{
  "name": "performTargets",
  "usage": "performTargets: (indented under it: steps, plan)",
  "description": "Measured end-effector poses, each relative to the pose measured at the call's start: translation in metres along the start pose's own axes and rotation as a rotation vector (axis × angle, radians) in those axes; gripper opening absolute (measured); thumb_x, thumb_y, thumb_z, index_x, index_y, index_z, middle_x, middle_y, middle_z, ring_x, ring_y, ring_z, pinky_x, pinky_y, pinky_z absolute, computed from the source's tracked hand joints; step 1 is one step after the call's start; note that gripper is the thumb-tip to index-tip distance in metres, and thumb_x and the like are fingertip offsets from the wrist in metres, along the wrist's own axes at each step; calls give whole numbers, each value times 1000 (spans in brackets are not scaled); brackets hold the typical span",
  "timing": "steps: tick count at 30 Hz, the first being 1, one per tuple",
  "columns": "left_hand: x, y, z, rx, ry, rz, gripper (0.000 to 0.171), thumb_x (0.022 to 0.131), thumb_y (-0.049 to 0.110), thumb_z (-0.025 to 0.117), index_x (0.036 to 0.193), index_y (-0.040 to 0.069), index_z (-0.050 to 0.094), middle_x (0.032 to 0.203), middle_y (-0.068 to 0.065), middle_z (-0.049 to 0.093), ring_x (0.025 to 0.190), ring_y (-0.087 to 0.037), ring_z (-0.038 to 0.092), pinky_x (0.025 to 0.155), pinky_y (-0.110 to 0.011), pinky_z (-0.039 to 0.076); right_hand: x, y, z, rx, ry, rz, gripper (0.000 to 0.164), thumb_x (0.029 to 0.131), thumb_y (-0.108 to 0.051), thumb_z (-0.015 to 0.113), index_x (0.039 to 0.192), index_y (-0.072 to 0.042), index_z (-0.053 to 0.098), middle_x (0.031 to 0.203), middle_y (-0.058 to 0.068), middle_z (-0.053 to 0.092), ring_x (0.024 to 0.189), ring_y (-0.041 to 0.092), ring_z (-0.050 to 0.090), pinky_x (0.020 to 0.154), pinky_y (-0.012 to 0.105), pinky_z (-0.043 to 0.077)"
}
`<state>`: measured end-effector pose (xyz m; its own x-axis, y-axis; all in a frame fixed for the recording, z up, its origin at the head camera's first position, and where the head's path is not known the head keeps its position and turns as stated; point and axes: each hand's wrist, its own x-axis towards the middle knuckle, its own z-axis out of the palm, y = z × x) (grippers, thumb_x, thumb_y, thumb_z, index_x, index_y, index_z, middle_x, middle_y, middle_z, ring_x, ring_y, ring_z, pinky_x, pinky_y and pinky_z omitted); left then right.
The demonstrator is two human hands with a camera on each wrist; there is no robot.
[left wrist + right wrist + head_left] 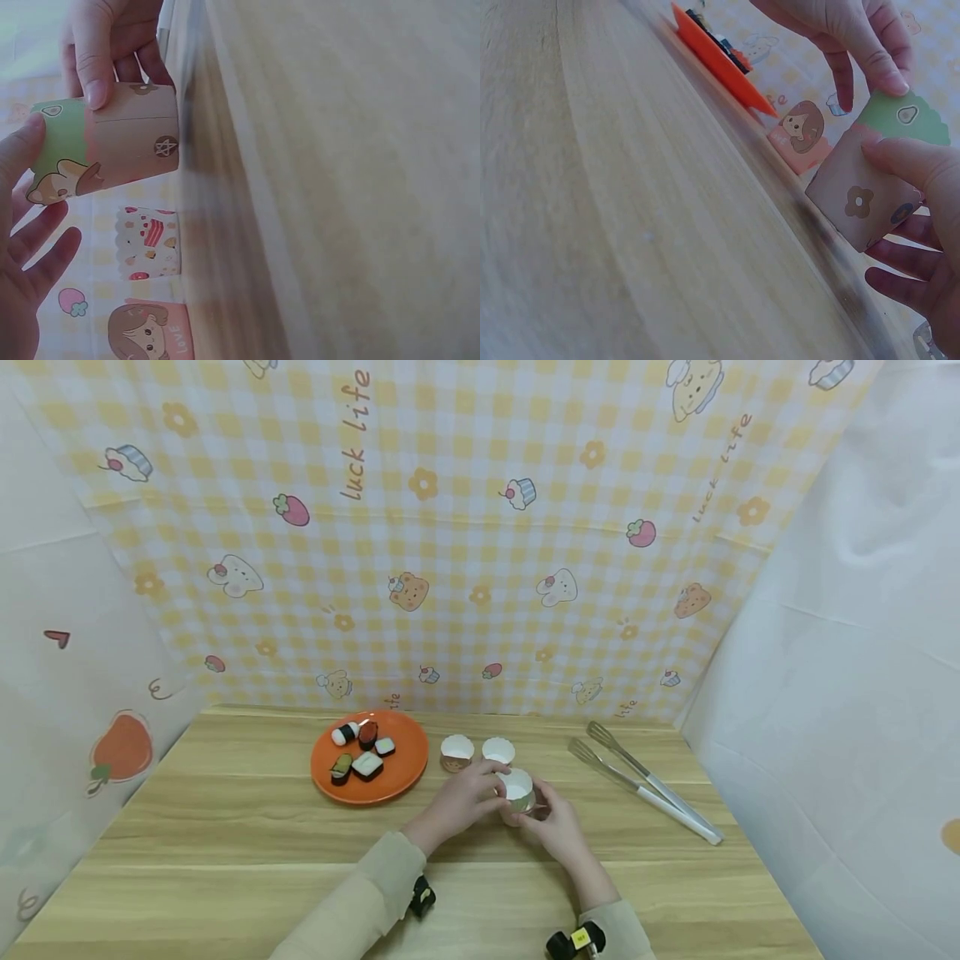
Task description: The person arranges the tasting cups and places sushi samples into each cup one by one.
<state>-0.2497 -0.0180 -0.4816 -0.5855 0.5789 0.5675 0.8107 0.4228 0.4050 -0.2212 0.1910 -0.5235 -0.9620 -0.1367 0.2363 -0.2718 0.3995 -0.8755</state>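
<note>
A green paper baking cup [54, 146] sits nested in the mouth of a brownish-pink paper cup [139, 135], near the middle of the wooden table. My left hand [467, 797] pinches the green cup's rim between thumb and fingers. On the other side, my right hand [557, 828] grips the brownish-pink cup with its thumb in front and fingers around it. Just behind stand two more paper cups: a pink one with a girl's face [150, 330] and a white one with a cake print [148, 244].
To the left lies an orange plate [408, 760] bearing several sushi pieces [367, 766]. Metal tongs with white handles [675, 810] lie spread on the table's right side. A yellow checked cloth [480, 552] hangs along the back edge, with white cloths at both sides.
</note>
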Motion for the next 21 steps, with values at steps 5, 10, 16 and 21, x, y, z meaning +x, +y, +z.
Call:
performTargets:
  steps: [5, 10, 16, 21]
  plan:
    - [0, 3, -4, 9, 4, 4, 14, 82, 20, 76, 79, 14, 64, 117, -7, 64, 114, -21, 56, 97, -33, 47, 0, -1, 0, 0, 3, -6, 67, 78, -13, 81, 136, -1, 49, 110, 8, 65, 98, 22, 60, 85, 36, 53]
    - [1, 4, -8, 13, 21, 39, 13, 83, 19, 76, 79, 13, 64, 113, -8, 66, 112, -22, 57, 99, -33, 45, 0, 0, 0, 4, 12, -7, 65, 78, -11, 81, 135, -2, 50, 108, 5, 65, 97, 20, 61, 84, 34, 53]
    - [1, 5, -12, 2, 64, 67, 14, 81, 16, 77, 78, 12, 64, 112, -9, 67, 111, -23, 57, 98, -34, 46, 1, 1, 0, 11, 8, -31, 62, 78, -11, 80, 134, -4, 52, 106, 6, 66, 98, 23, 61, 85, 38, 53]
    - [0, 4, -17, 9, 103, 60, 14, 81, 16, 78, 77, 14, 65, 118, -9, 64, 113, -22, 56, 95, -33, 48, 2, 2, 0, 3, 5, -46, 61, 79, -14, 80, 133, -5, 53, 105, 7, 66, 97, 24, 61, 84, 38, 53]
